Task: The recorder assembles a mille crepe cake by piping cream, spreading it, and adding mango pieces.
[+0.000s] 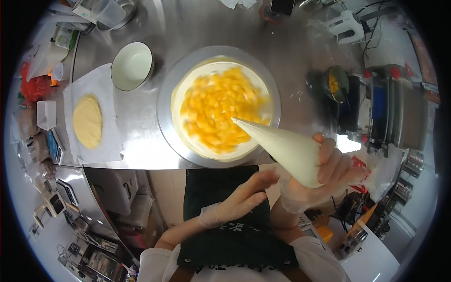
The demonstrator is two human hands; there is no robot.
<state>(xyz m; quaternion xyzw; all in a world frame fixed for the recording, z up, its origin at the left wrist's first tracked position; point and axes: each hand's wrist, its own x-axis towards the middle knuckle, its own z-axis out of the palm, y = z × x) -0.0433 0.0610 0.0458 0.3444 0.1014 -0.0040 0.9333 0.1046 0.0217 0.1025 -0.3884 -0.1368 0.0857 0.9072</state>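
Observation:
A round cake (175, 101) covered in pale cream sits on a silver turntable (165, 141). Diced yellow fruit (218, 110), like mango, is heaped over its top and looks blurred. My right hand (333, 164), in a clear glove, is wrapped round a full piping bag (282, 143) of pale cream. The bag slants down to the left, its tip over the fruit's near right part; whether it touches cannot be told. Also gloved, my left hand (244, 197) is held in front of my dark apron, fingers stretched out and holding nothing, off the turntable's near edge.
Left of the turntable are a white bowl (132, 66) and a pale yellow oval slab (88, 121) on white paper (109, 136). At the right stands a dark-rimmed bowl (336, 84) with some yellow fruit. A white hand mixer (346, 27) lies at the far right.

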